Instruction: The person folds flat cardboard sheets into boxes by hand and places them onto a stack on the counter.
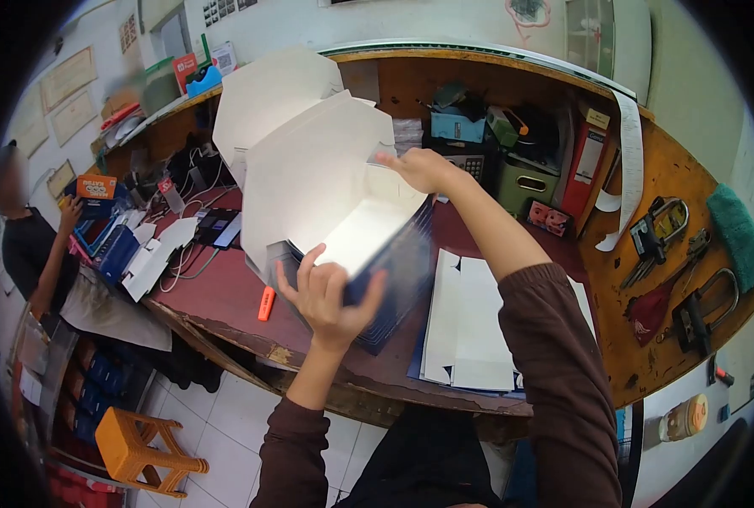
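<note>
A paper food box (356, 233), white inside and dark blue outside, stands tilted over the table with its lid flap raised. It appears to sit in a stack of similar boxes, their blue edges blurred below it. My right hand (419, 172) pinches the box's far right rim. My left hand (328, 300) is at the near side, its fingers spread and slightly blurred against the box edge. Behind rises another raised white flap (263, 93). Flat unfolded box blanks (470, 326), white side up, lie to the right, partly behind my right forearm.
An orange marker (266, 303) lies on the dark red table (216, 292). Padlocks (703, 317) and a green cloth (733, 237) are on the wooden ledge at right. A phone (548, 218) leans at the back. Another person (34, 245) stands at left near an orange stool (144, 449).
</note>
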The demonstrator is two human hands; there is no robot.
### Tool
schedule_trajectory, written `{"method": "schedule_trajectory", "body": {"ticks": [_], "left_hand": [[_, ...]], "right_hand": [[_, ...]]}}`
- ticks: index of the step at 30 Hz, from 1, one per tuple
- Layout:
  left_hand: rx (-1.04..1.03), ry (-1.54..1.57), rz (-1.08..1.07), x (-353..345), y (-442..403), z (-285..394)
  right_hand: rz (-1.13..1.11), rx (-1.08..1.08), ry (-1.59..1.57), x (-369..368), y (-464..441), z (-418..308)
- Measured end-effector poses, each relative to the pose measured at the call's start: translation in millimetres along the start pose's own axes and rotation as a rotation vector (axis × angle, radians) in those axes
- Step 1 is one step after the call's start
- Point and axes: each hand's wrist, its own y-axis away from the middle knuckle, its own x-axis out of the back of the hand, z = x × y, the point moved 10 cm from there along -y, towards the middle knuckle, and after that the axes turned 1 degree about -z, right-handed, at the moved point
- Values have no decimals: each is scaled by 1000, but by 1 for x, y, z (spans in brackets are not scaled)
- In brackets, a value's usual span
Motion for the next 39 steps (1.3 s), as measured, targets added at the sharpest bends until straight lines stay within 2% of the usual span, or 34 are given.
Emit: {"method": "schedule_trajectory", "body": {"ticks": [2,4,5,6,7,10,11,12,13,14,15,16,18,19,20,22,23,24,26,27,28,30,31,32,33,34,36,37,38,39], "left_hand": [[-14,7,19,2,3,2],[31,-64,-24,0,3,1],[32,-76,-17,4,2,10],[149,-89,40,12,3,15],[266,-103,101,19,8,20],[-51,431,-353,-44,53,105],[-186,608,-593,-83,88,144],[-147,745,-950,-108,112,168],[-214,670,-1155,-127,144,184],[-246,668,-1235,-138,164,192],[-283,674,-1314,-148,176,194],[-246,633,-1305,-155,168,186],[-128,764,-1591,-157,174,188],[-216,769,-1418,-152,162,186],[-210,762,-1425,-159,166,183],[-15,815,-1568,-180,179,175],[-19,805,-1470,-173,154,171],[-22,796,-1475,-171,147,170],[106,854,-1266,-168,117,158],[137,905,-1142,-162,98,154],[134,900,-1145,-158,87,155],[389,1171,-889,-139,51,144],[399,1171,-891,-133,49,153],[591,1381,-800,-128,48,156],[783,1584,-690,-125,50,157],[785,1585,-691,-123,54,165],[909,1835,-537,-121,57,175],[1004,1826,-750,-127,68,180],[1004,1831,-756,-132,70,178],[957,1750,-878,-141,77,182]], "right_hand": [[102,34,-55,14,9,8],[361,133,-270,36,46,13],[527,284,-354,45,66,18],[690,440,-440,51,91,27],[693,410,-562,48,111,41],[677,317,-914,28,173,79],[737,320,-858,24,196,86],[742,314,-920,10,212,98],[733,283,-917,2,231,99],[791,262,-879,-4,250,96],[749,164,-946,-24,260,119],[658,127,-949,-40,270,123],[460,170,-946,-68,287,117],[336,166,-916,-85,293,112],[220,159,-882,-101,297,107],[171,115,-821,-115,303,88],[121,69,-753,-123,304,80],[116,80,-650,-119,303,69],[437,233,-157,-124,302,72],[444,238,-162,-136,298,85],[446,298,3,-145,299,83],[438,356,165,-155,299,84],[259,38,-212,-160,287,113],[68,-285,-579,-185,289,139],[163,-143,-1066,-180,289,126],[163,-145,-1066,-180,291,121],[822,-132,-1679,-149,320,141],[857,-149,-1778,-152,329,169],[911,-37,-1858,-143,336,192],[773,199,-1922,-131,342,211]]}}
